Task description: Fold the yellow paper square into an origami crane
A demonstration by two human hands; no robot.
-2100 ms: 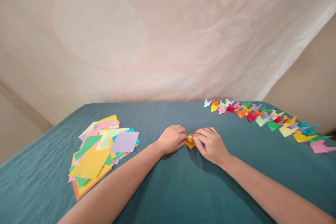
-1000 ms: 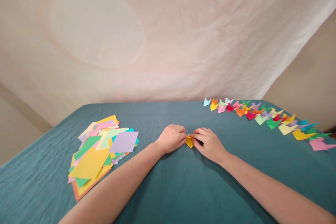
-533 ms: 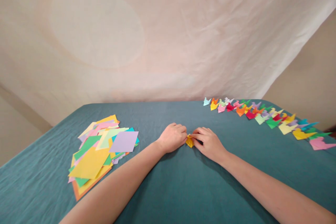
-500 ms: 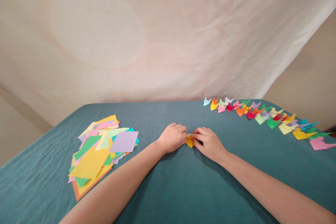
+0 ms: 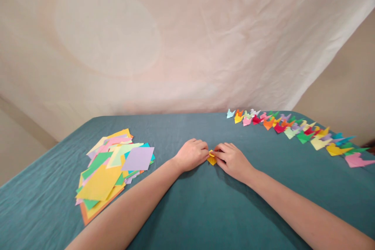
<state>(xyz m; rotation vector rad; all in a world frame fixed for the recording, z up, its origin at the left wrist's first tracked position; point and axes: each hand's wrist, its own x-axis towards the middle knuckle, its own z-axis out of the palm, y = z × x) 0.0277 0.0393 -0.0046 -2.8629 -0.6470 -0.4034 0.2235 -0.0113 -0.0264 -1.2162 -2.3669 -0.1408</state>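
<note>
A small piece of folded yellow paper [image 5: 212, 159] lies on the teal cloth in the middle of the table, between my hands. My left hand [image 5: 193, 155] is closed at its left edge, with the fingertips curled against the paper. From the right, my right hand [image 5: 231, 160] pinches the upper part of the paper between thumb and fingers. The fingers cover the paper's upper edges, so only its lower, pointed part shows.
At the left lies a loose pile of coloured paper squares [image 5: 102, 179], a lilac square [image 5: 137, 159] on top. Several folded paper birds [image 5: 304, 136] stand in rows along the right side of the teal-covered table [image 5: 187, 218]. A pale cloth [image 5: 187, 47] hangs behind.
Both hands keep nearly the same place around the yellow paper. My right fingers have shifted very slightly on it, and a little more of its folded face shows.
</note>
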